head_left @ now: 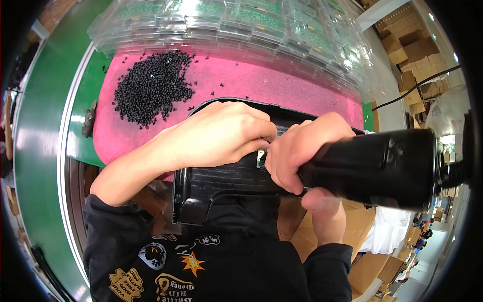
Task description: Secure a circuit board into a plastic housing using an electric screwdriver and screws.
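Observation:
My left hand lies over the top of a black plastic housing, fingers curled down onto it. My right hand grips a thick black power screwdriver that points left, its tip meeting the housing between the two hands. A small metal part shows at the tip, mostly hidden by fingers. The housing rests on the near edge of a pink mat.
A heap of small black screws lies on the pink mat to the left. Stacked clear plastic trays line the far side. A green conveyor belt curves along the left. Cardboard boxes stand at the right.

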A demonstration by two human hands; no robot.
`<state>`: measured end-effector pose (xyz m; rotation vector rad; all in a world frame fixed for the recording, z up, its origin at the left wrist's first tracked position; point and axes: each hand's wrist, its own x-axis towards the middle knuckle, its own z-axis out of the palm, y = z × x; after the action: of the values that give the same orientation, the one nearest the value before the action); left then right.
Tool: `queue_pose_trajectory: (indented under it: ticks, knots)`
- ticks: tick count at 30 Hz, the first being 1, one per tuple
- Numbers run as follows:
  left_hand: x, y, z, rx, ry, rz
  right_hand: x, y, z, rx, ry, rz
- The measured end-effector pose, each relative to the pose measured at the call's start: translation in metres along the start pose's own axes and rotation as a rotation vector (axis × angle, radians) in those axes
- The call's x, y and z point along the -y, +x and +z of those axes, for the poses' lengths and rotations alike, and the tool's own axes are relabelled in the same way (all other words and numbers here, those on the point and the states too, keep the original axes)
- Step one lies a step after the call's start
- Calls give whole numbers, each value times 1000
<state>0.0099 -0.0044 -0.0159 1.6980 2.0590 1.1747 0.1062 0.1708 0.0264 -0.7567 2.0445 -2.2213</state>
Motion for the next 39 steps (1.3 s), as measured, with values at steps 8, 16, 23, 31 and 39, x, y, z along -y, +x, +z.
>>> queue_pose_trajectory:
  ticks: [8, 16, 23, 31, 39]
  knots:
    - [0, -1, -2, 61, -1, -33, 4, -4, -8, 146, -89, -81]
    - [-5, 1, -5, 139, 10, -86, 7, -8, 8, -227, 29, -314]
    - [0, 4, 1, -10, -82, 100, 23, -6, 2, -268, 75, -513]
    - [-3, 6, -4, 12, -190, 61, 25, -14, -3, -234, 91, -487]
    - [-5, 9, -3, 67, -199, 49, 24, -18, -3, -280, 119, -531]
